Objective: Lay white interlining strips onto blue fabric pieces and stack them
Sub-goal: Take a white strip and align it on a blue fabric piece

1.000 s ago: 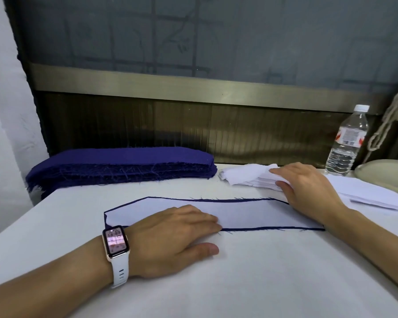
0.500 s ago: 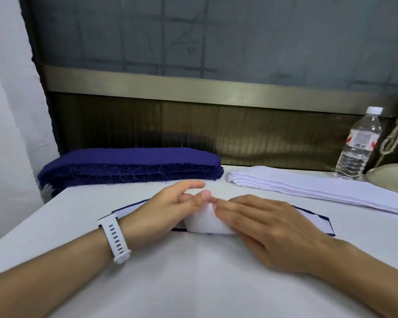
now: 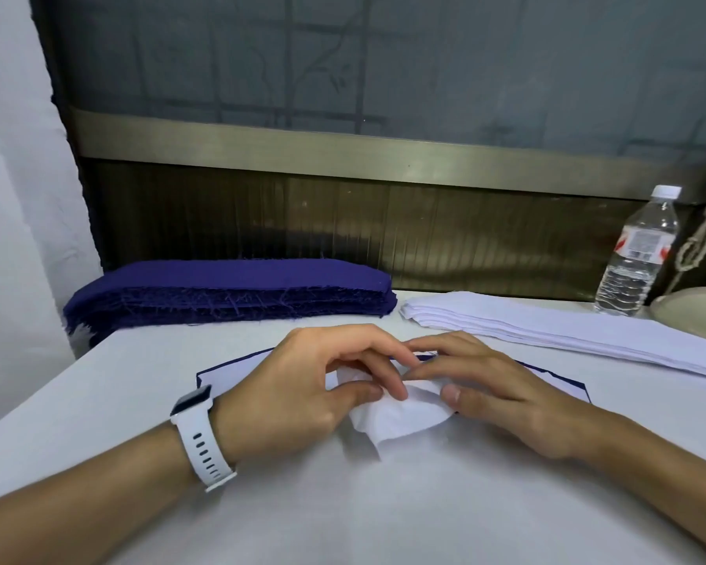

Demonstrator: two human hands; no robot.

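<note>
The left hand (image 3: pixel 298 389) pinches the white interlining strip (image 3: pixel 400 418) between thumb and bent fingers. The right hand (image 3: pixel 502 385) grips the same strip from the other side, with the thumb on its edge and the fingers curved over it. Both hands lie low on the table (image 3: pixel 384 515), fingertips almost meeting, forearms coming in from the two near corners. The strip is bunched up between them, and one corner hangs toward the viewer.

Under the hands lies one blue fabric piece (image 3: pixel 229 379), flat, with a white layer on it; only a thin blue border shows at its left and right ends.

The left wrist carries one watch (image 3: pixel 198 434) with a white strap; its face is turned away, so nothing can be read.

Further back are one stack of blue fabric (image 3: pixel 229 291) at the left and one stack of white strips (image 3: pixel 547 328) at the right, close to each other. Behind the white stack stands one water bottle (image 3: pixel 636 258), upright, white cap on. Its label is red and white, and the writing is too small to read.
</note>
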